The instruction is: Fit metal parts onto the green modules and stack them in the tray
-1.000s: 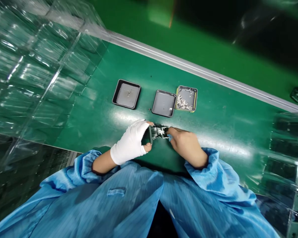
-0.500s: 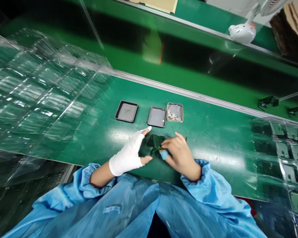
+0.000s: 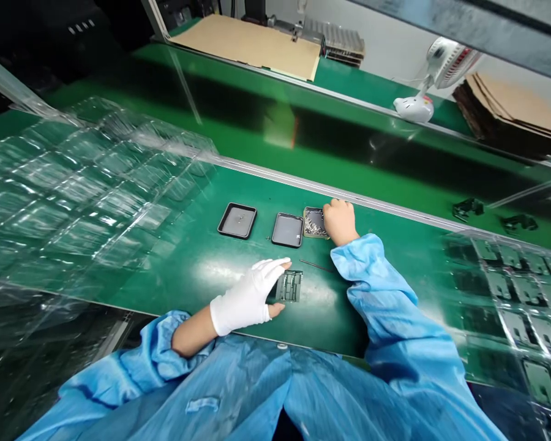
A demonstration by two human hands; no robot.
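The fingers of my left hand, in my head view, stand parted from the thumb around the left end of the dark green part, in front of me at the green table; whether they press it, I can't tell. My right hand curls at the tray of metal bits, fingertips hidden, so any pinch is unknown. I'd best steady the part, touch the bits lightly and avoid knocking the thin rod between.
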